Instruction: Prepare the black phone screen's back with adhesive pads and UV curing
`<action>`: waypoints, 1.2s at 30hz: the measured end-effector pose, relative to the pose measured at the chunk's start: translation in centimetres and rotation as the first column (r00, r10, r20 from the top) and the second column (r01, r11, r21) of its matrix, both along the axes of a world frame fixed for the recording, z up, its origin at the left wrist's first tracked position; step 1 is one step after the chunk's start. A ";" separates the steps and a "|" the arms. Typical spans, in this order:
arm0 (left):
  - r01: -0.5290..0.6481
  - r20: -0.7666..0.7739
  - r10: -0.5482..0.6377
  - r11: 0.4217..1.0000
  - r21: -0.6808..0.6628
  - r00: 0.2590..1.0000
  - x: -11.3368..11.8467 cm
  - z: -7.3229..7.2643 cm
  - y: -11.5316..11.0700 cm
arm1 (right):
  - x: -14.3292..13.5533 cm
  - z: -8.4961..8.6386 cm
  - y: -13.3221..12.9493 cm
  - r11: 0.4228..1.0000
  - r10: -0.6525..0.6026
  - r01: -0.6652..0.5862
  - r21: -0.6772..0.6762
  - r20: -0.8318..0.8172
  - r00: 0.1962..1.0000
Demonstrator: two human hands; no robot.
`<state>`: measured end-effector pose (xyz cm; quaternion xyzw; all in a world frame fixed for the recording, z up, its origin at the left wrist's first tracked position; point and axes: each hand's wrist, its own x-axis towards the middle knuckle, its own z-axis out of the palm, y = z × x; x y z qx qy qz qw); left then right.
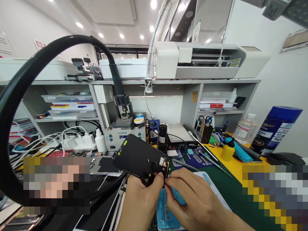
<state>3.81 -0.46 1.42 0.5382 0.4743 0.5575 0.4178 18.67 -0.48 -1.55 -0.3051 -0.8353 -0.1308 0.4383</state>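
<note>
A black phone screen panel (138,157) is held up, tilted, above the bench, its back side with small yellow tabs facing me. My left hand (139,202) grips its near lower edge from below. My right hand (192,200) pinches at the panel's lower right corner, fingertips touching next to the left thumb. Under both hands lies a light blue tray (166,215) on a green mat (231,192).
A thick black hose (26,77) loops over the left side. A rework station (120,134), a black cylinder (163,136), tweezers (209,157), a yellow bottle (227,149), a blue can (274,130) and a clear bottle (245,128) stand behind. Chargers and cables crowd the left.
</note>
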 end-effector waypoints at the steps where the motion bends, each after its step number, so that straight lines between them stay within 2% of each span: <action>1: -0.004 -0.005 0.004 1.000 0.002 1.000 0.0 0.0 0.0 | 0.0 0.0 0.0 1.000 -0.007 0.007 -0.001 -0.003 1.000; 9: 0.081 0.049 -0.080 0.997 -0.017 0.996 -0.3 0.0 0.2 | 0.0 0.0 0.2 1.000 0.016 -0.017 -0.008 -0.049 0.999; 18: 0.097 -0.020 -0.097 0.995 -0.013 0.995 -0.2 -0.3 0.2 | -0.1 0.4 0.3 0.978 0.087 -0.126 -0.165 -0.223 0.971; 23: 0.093 0.074 -0.094 0.996 0.016 0.993 0.0 0.2 -0.3 | 0.0 1.0 0.2 0.952 0.072 -0.148 -0.267 -0.276 0.959; 26: 0.163 0.121 -0.159 0.986 -0.020 0.980 -0.2 0.2 -0.1 | 0.0 1.2 0.1 0.932 0.066 -0.161 -0.323 -0.288 0.955; 30: 0.314 0.262 -0.294 0.949 -0.037 0.919 -0.5 0.1 0.2 | 0.2 1.3 0.1 0.935 0.082 -0.177 -0.306 -0.299 0.951; 36: 0.357 0.401 -0.313 0.933 -0.037 0.861 -0.5 0.6 0.1 | 0.1 1.4 0.1 0.952 0.067 -0.152 -0.266 -0.302 0.951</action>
